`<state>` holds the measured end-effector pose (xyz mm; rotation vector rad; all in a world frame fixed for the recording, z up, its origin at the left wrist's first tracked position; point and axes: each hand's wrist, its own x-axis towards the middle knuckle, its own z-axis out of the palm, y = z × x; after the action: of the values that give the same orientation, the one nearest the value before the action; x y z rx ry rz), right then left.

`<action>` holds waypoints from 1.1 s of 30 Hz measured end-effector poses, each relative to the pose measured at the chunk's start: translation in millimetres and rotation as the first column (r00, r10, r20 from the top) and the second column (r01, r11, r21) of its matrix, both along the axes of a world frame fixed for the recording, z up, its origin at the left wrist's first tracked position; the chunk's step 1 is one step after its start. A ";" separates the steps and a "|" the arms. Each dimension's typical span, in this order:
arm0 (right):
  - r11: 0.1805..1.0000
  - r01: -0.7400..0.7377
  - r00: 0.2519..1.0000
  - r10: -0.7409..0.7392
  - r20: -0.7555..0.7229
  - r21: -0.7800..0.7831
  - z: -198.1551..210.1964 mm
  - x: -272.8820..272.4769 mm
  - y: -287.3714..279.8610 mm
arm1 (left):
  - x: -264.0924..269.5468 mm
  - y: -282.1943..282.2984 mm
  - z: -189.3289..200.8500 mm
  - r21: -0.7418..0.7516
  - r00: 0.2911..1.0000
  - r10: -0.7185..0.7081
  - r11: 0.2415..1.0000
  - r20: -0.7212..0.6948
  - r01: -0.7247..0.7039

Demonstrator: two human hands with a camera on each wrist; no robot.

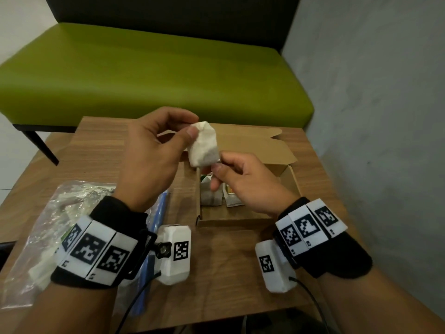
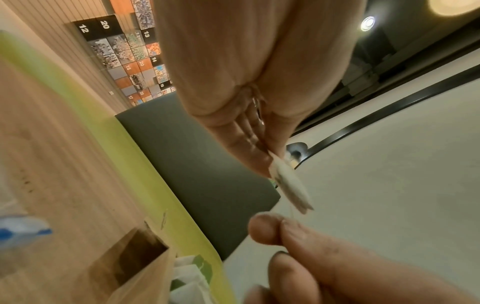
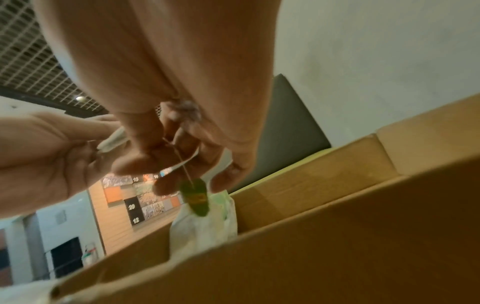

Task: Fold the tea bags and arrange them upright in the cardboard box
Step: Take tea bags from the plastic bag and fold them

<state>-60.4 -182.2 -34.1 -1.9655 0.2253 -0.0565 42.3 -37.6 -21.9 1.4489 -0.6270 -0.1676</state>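
Folding stage of the task, seen from the head view: the left hand [image 1: 149,153] holds one tea bag [image 1: 203,144] in the air above the open cardboard box [image 1: 240,219], its grip closed on the bag's upper end between thumb and forefinger. The right hand [image 1: 243,182] meets the bag's lower corner, its thumb and forefinger pinched together; the right wrist view shows a thin string [image 3: 182,162] running from those fingers to a green tag [image 3: 197,198] that dangles below them, so this grip appears to be on the string rather than on the paper. The bag hangs nearly upright and unfolded, well clear of the box floor. Inside the box, against its left wall, at least two other tea bags [image 1: 212,195] stand on end; how many more lie behind the right hand cannot be told. A clear plastic pouch [image 1: 48,225] with further white bags lies on the wooden bench [image 1: 228,261] to the left, apart from the box. Judged step: gathering string and tag before the fold. The next move calls for doubling the soft bag over with string tucked in, then lowering it on edge just beside the standing bags without tipping them
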 end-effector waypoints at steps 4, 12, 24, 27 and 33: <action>0.987 -0.002 1.000 0.004 0.014 -0.159 1.1 -3.2 3.5 | 3.9 -1.0 -6.1 -0.049 0.991 0.092 0.994 -0.094 -0.097; 0.958 -0.057 0.998 0.065 0.020 -0.280 8.3 -3.9 13.8 | 5.5 -0.6 -13.4 0.122 0.938 0.320 0.934 0.136 -0.336; 0.905 0.071 0.994 -0.101 -0.049 -0.420 7.1 2.6 13.5 | 8.9 -0.7 -11.9 -0.066 0.960 0.203 0.973 -0.194 -0.219; 0.898 -0.011 0.995 -0.032 -0.091 -0.440 6.3 -0.6 19.6 | 11.2 0.7 -13.9 -0.031 0.957 0.247 0.967 -0.153 -0.255; 0.915 0.021 0.999 -0.032 -0.022 -0.403 14.6 -5.3 20.8 | 9.8 0.1 -14.6 0.095 0.940 0.331 0.936 0.081 -0.338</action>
<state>-65.7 -161.4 -19.5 -2.3772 0.2753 -0.0999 52.0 -37.5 -36.6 1.6482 -0.4176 0.1152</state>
